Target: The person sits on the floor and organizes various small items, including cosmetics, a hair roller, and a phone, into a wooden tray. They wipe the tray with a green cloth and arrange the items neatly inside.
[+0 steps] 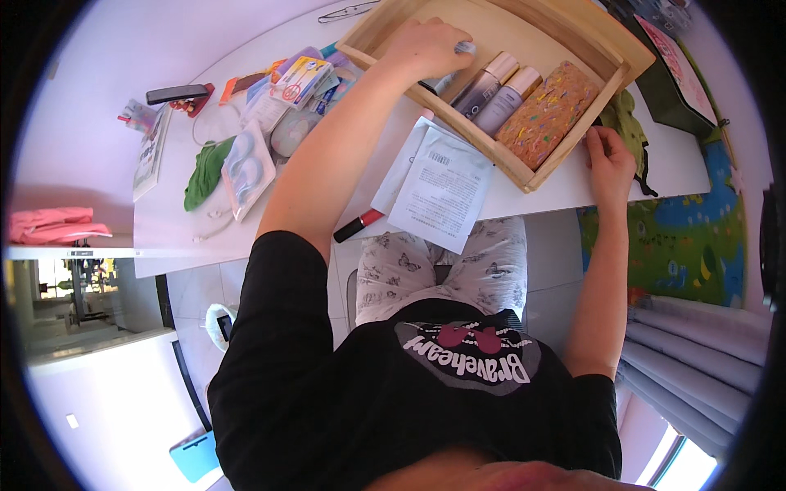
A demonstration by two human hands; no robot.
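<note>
White desk [536, 200] fills the view against a pale wall, and everything reads off the wooden tray [499, 31]. Well left of it lies a green cloth [209, 174], overlapped by a clear-topped pack [246, 170] of rounded pieces; nearer the tray sits a cluttered heap crowned by a yellow-and-white box [303, 80]. Just below the tray's near wall, a red tube with a black cap [359, 225] rests close to the desk edge, beside white sachets [443, 186] jutting past it: one brush of the left forearm could send them sliding off! Now inside the tray, the left hand [427, 51] curls down, its fingertips seeming to pinch a small pale item [465, 47]. Two capped bottles [493, 96] lie right of that hand, liable to roll if it swings across; then comes a speckled brown pouch [548, 116] along the tray's right wall. Just outside that wall, the right hand [611, 162] bends its fingers by the wood; whether they grip anything, I cannot tell. A careless push there could jolt the tray and shift its load. Beyond hangs a green bag [630, 131].
</note>
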